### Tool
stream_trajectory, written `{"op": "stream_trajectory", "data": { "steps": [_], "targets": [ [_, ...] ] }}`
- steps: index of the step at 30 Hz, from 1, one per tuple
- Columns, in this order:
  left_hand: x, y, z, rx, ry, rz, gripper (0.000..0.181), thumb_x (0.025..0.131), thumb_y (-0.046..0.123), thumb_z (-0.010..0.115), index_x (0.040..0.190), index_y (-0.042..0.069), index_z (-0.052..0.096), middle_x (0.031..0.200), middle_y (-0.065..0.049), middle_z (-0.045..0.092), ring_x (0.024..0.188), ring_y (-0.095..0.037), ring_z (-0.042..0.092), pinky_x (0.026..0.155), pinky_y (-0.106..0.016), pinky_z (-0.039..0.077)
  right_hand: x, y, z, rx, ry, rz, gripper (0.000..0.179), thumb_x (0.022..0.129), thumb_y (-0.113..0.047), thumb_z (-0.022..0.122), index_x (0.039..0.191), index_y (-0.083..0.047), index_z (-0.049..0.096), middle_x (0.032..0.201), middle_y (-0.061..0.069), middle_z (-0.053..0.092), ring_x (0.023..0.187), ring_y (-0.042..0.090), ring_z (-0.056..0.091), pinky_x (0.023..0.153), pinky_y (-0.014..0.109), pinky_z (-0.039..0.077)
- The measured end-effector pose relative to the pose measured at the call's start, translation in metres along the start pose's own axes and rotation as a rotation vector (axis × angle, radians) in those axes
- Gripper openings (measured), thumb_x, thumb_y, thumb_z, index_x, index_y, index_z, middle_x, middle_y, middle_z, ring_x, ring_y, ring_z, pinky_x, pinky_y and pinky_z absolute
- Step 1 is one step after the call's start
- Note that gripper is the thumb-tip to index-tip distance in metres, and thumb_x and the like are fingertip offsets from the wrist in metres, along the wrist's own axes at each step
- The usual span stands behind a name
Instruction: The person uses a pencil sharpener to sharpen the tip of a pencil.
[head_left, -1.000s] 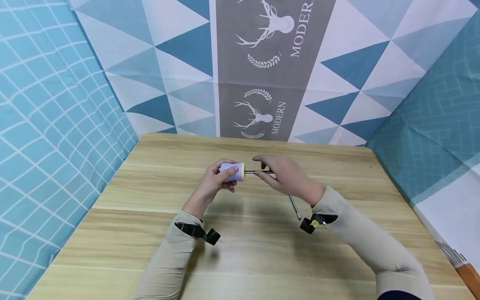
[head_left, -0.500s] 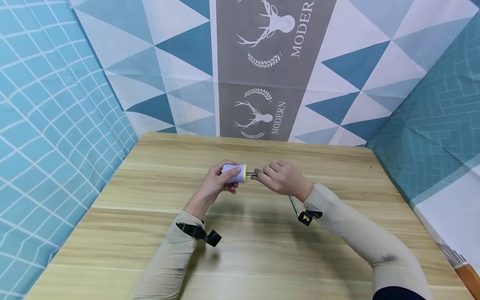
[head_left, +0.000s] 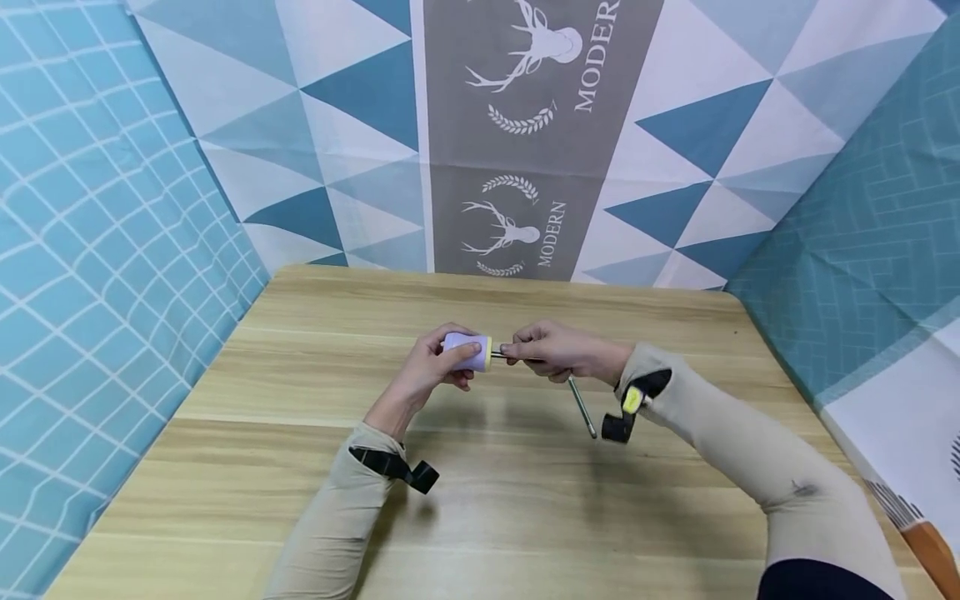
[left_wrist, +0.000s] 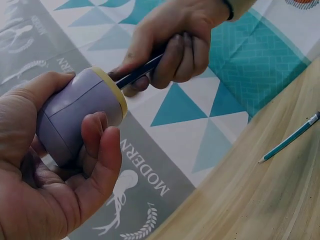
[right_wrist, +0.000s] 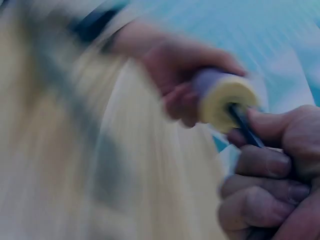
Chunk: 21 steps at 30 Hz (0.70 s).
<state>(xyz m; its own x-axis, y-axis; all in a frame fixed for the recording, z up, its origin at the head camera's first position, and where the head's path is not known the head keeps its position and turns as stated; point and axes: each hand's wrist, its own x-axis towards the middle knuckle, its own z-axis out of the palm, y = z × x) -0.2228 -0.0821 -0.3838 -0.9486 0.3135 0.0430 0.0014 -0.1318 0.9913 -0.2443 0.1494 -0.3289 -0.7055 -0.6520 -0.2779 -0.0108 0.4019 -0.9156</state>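
My left hand [head_left: 420,371] grips a purple pencil sharpener [left_wrist: 75,114] with a yellow front, fingers and thumb wrapped about its barrel. A dark pencil [left_wrist: 142,71] runs into the hole in the yellow face [right_wrist: 225,116]; its tip is hidden inside. Close to that hole, my right hand [head_left: 558,350] pinches the pencil between thumb and forefinger. The other right fingers curl round the shaft, seen in the left wrist view. Both hands are raised over the table, the sharpener lying sideways with its hole facing right.
A second pencil, teal with a pointed tip [left_wrist: 290,141], lies on the wooden table [head_left: 480,517] below my right hand. Patterned cloth [head_left: 517,142] hangs behind the table, with more cloth at both sides. Small cameras are strapped to both wrists.
My right hand's fingers were loosened about the pencil a second ago, then closed near the sharpener. Since then the right wrist has turned with the pencil in its grip. The left hand stays nearly still.
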Motion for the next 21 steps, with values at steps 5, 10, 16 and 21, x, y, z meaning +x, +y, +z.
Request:
{"op": "stream_trajectory", "data": {
  "steps": [5,10,16,21],
  "targets": [
    [0.000,0.001,-0.001,0.024,-0.019,0.049,0.035,0.092,0.009,0.065,0.121,-0.009,0.056,0.088,-0.014,0.058,0.061,-0.018,0.062,0.053,-0.028,0.058,0.004,0.001,-0.007,0.194,-0.087,0.157,0.022,0.107,-0.019,0.045,0.096,-0.002,0.054,0.050,-0.006,0.029,0.039,0.004,0.024,0.037,0.019,0.018],
    [0.002,0.005,-0.009,0.020,0.023,0.025,0.035,0.092,0.012,0.067,0.120,-0.006,0.058,0.085,-0.013,0.058,0.059,-0.018,0.060,0.052,-0.029,0.058,0.006,0.000,-0.006,0.061,0.021,0.072,0.033,0.107,-0.031,0.044,0.113,-0.001,0.055,0.062,0.003,0.056,0.047,0.012,0.040,0.043,0.023,0.032],
    [0.003,0.007,-0.012,-0.018,0.034,0.008,0.032,0.093,0.013,0.066,0.120,-0.003,0.060,0.086,-0.014,0.058,0.059,-0.018,0.061,0.052,-0.030,0.058,-0.007,0.003,-0.007,-0.204,0.239,-0.220,0.033,0.106,-0.024,0.048,0.126,0.001,0.058,0.089,0.011,0.067,0.063,0.021,0.058,0.051,0.032,0.053],
    [0.002,0.005,-0.013,-0.053,0.045,-0.009,0.028,0.093,0.012,0.065,0.117,0.000,0.062,0.080,-0.012,0.059,0.055,-0.015,0.059,0.052,-0.030,0.058,-0.010,0.020,0.002,-0.794,0.417,-0.787,0.016,0.094,-0.003,0.065,0.109,0.003,0.064,0.085,0.010,0.064,0.066,0.018,0.058,0.055,0.029,0.053]
  ]
}}
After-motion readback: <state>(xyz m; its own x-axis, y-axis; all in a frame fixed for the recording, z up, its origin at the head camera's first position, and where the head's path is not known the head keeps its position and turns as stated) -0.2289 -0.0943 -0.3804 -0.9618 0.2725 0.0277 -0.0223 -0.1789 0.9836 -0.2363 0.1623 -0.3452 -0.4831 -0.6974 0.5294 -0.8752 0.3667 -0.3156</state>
